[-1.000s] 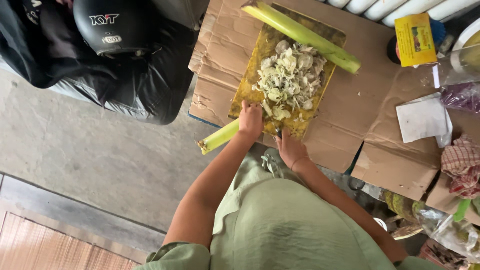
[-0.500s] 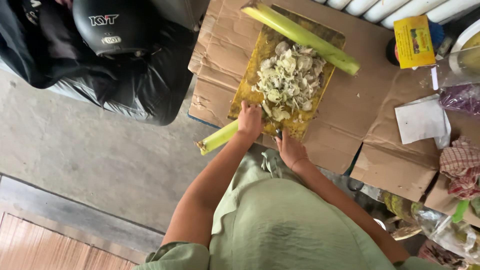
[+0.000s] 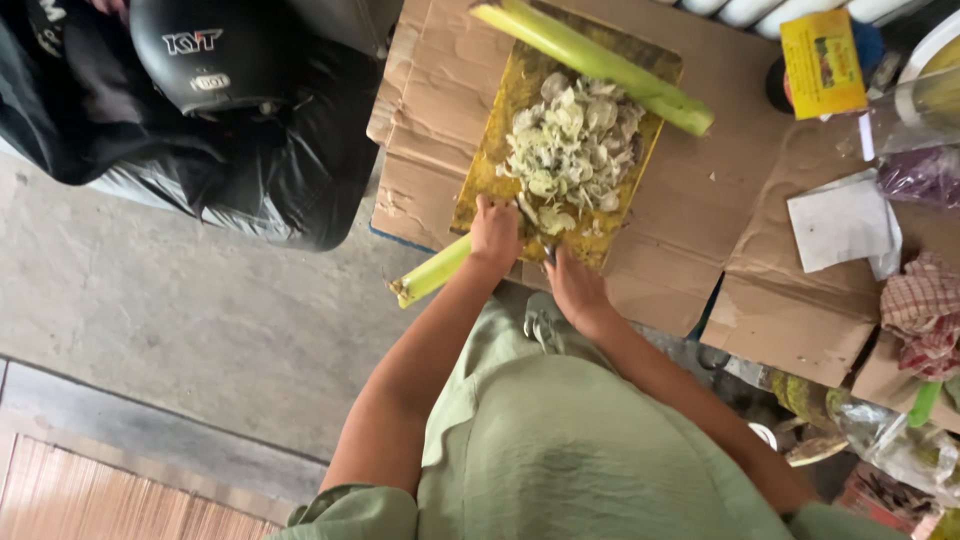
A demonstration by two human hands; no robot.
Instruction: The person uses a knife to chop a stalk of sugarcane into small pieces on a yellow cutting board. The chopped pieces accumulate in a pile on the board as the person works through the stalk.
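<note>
Left hand (image 3: 495, 232) is down on a long pale green stalk (image 3: 432, 273), fingers curled over it, pressing it onto the near edge of the yellow wooden chopping board (image 3: 490, 160). The stalk's cut end sticks out past the near left corner of the board and overhangs the edge of the flattened brown cardboard sheets (image 3: 425, 110) that carry everything. Right hand (image 3: 575, 290) sits just beside the left, at the board's near edge, fingers closed around a knife handle; only a sliver of the knife (image 3: 549, 256) shows between the hands, so the blade itself I cannot make out. Heaped in the middle of the board is a mound of pale, thin-cut slices (image 3: 570, 145). A second long green stalk (image 3: 590, 60) lies slantwise across the board's far edge, its end reaching over the far right corner. Off to the right on the cardboard, a white paper sheet (image 3: 840, 220) and a red checked cloth (image 3: 925, 310). Left of the cardboard, a black helmet (image 3: 220, 50) rests on dark clothing.
</note>
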